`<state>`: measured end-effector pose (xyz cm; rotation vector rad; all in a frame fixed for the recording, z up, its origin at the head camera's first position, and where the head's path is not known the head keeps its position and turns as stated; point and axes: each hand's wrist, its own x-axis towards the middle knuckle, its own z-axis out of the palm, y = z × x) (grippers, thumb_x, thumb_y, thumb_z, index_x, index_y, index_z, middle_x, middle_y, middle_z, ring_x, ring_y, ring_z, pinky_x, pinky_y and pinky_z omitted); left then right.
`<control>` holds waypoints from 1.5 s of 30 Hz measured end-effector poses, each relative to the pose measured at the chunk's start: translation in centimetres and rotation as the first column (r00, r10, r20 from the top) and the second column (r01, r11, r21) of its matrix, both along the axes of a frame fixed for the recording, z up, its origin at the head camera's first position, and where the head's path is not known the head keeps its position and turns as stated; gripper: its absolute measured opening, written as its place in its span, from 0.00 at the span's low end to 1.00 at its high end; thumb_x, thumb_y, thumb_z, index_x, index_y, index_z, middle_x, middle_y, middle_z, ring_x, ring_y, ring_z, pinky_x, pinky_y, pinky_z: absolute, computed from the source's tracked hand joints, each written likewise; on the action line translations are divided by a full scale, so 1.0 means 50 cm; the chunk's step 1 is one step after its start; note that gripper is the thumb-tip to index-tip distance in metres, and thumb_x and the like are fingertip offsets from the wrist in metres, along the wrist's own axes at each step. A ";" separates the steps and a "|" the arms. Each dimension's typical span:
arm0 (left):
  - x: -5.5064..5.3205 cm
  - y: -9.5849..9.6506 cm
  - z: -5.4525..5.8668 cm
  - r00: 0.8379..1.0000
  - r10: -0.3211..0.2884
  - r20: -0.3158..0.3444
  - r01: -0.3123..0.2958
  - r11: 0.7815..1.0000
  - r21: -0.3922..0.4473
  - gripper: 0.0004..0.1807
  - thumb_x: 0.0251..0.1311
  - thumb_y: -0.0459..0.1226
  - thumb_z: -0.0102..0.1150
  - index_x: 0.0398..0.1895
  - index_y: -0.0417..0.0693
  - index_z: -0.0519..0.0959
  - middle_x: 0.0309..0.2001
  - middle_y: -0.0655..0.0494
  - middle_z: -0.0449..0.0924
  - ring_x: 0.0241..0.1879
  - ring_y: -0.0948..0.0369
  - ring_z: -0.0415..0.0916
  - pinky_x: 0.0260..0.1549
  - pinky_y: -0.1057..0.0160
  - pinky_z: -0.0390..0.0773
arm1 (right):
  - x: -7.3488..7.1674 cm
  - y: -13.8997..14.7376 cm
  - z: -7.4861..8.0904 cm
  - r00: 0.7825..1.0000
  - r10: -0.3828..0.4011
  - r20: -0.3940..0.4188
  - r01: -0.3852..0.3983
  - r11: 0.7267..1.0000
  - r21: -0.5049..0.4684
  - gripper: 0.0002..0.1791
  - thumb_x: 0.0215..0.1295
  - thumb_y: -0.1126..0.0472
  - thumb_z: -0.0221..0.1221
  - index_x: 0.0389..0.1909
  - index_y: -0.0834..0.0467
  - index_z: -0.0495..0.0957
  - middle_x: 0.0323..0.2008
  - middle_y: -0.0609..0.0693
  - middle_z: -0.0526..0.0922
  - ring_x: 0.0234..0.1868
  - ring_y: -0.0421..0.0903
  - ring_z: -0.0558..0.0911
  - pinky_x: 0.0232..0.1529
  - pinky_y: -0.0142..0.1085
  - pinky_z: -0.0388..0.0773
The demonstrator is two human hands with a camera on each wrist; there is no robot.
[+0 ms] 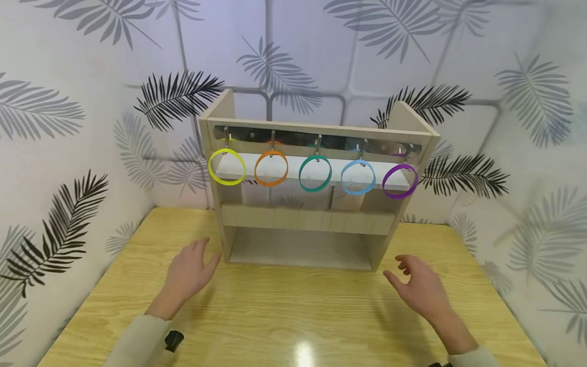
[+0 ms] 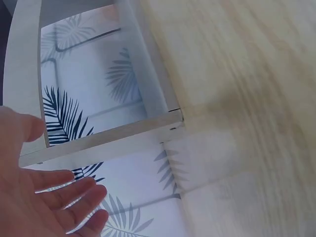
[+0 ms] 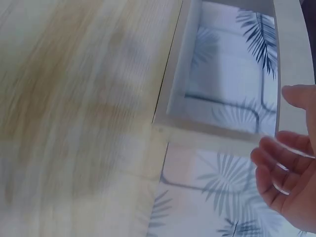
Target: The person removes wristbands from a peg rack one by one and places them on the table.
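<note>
Left hand and right hand, both empty, fingers relaxed, thumbs apart, flank the wooden rack. It stands upright on the table, front toward the hands, long axis running left to right; five rings hang across its upper front.

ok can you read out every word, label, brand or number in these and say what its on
None: no text or sign can be read in any view.
Wooden rack, metal strip and five coloured rings: no readable lettering.
Wall: leaf and line patterns only.
Table: wood grain only.
Small black object by the left sleeve: too small to tell whether it is marked.
</note>
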<state>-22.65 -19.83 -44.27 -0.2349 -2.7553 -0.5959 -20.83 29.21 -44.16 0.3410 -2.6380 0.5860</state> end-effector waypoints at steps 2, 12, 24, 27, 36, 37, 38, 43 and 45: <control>-0.009 0.003 0.006 1.000 -0.002 0.008 0.002 0.999 0.043 0.30 0.67 0.46 0.48 0.61 0.28 0.66 0.54 0.32 0.71 0.51 0.38 0.71 0.45 0.41 0.70 | -0.002 -0.013 0.001 0.998 0.036 -0.056 -0.037 0.999 -0.008 0.19 0.56 0.55 0.66 0.44 0.63 0.78 0.30 0.51 0.79 0.30 0.48 0.79 0.29 0.43 0.75; -0.046 0.024 0.045 1.000 0.009 0.017 -0.012 0.986 0.165 0.31 0.69 0.47 0.45 0.64 0.31 0.62 0.57 0.35 0.69 0.53 0.44 0.70 0.46 0.44 0.70 | -0.018 -0.087 0.017 0.963 0.180 -0.202 -0.179 0.984 0.024 0.14 0.53 0.61 0.68 0.39 0.59 0.78 0.27 0.47 0.79 0.26 0.42 0.77 0.26 0.38 0.74; -0.092 0.038 0.087 0.999 -0.002 -0.051 0.015 0.969 0.246 0.32 0.69 0.50 0.42 0.63 0.31 0.62 0.57 0.37 0.69 0.51 0.45 0.72 0.45 0.45 0.71 | -0.042 -0.173 0.054 0.928 0.289 -0.237 -0.287 0.957 0.043 0.16 0.53 0.60 0.68 0.41 0.61 0.78 0.28 0.48 0.79 0.27 0.41 0.77 0.27 0.37 0.74; -0.102 0.039 0.098 0.998 -0.005 -0.067 0.022 0.965 0.260 0.31 0.69 0.50 0.41 0.63 0.32 0.63 0.55 0.38 0.69 0.50 0.45 0.72 0.45 0.45 0.71 | -0.047 -0.194 0.063 0.917 0.315 -0.245 -0.318 0.948 0.028 0.17 0.54 0.60 0.68 0.43 0.61 0.78 0.28 0.49 0.79 0.27 0.41 0.77 0.27 0.36 0.75; -0.128 0.040 0.119 0.997 -0.031 -0.076 0.056 0.935 0.350 0.28 0.70 0.49 0.39 0.62 0.35 0.65 0.51 0.39 0.72 0.47 0.45 0.73 0.42 0.47 0.73 | -0.056 -0.253 0.095 0.897 0.368 -0.243 -0.378 0.926 0.008 0.16 0.56 0.59 0.66 0.44 0.60 0.78 0.29 0.48 0.79 0.26 0.40 0.77 0.27 0.35 0.74; -0.131 0.040 0.120 0.996 -0.032 -0.079 0.059 0.930 0.362 0.28 0.70 0.49 0.39 0.60 0.34 0.66 0.49 0.39 0.72 0.45 0.45 0.74 0.40 0.47 0.73 | -0.058 -0.259 0.099 0.894 0.376 -0.245 -0.386 0.922 0.006 0.16 0.56 0.59 0.66 0.44 0.60 0.78 0.29 0.48 0.79 0.26 0.40 0.77 0.27 0.34 0.74; -0.134 0.040 0.120 0.996 -0.032 -0.082 0.061 0.927 0.369 0.27 0.70 0.48 0.40 0.59 0.34 0.67 0.47 0.39 0.73 0.43 0.46 0.74 0.38 0.48 0.74 | -0.060 -0.265 0.103 0.888 0.386 -0.250 -0.397 0.918 0.006 0.16 0.56 0.59 0.66 0.44 0.60 0.78 0.29 0.48 0.79 0.26 0.40 0.77 0.27 0.34 0.74; -0.148 0.039 0.123 0.996 -0.031 -0.080 0.061 0.912 0.405 0.25 0.69 0.48 0.40 0.55 0.34 0.68 0.44 0.39 0.75 0.40 0.46 0.74 0.36 0.48 0.73 | -0.070 -0.289 0.121 0.863 0.419 -0.282 -0.434 0.901 0.011 0.16 0.56 0.60 0.66 0.44 0.62 0.77 0.28 0.50 0.80 0.25 0.41 0.77 0.27 0.34 0.74; -0.152 0.039 0.122 0.998 -0.029 -0.064 0.053 0.907 0.419 0.25 0.70 0.47 0.39 0.56 0.35 0.68 0.46 0.38 0.74 0.42 0.46 0.74 0.39 0.47 0.73 | -0.073 -0.299 0.129 0.854 0.430 -0.295 -0.447 0.895 0.012 0.17 0.56 0.60 0.66 0.44 0.62 0.77 0.28 0.50 0.80 0.25 0.40 0.77 0.27 0.34 0.74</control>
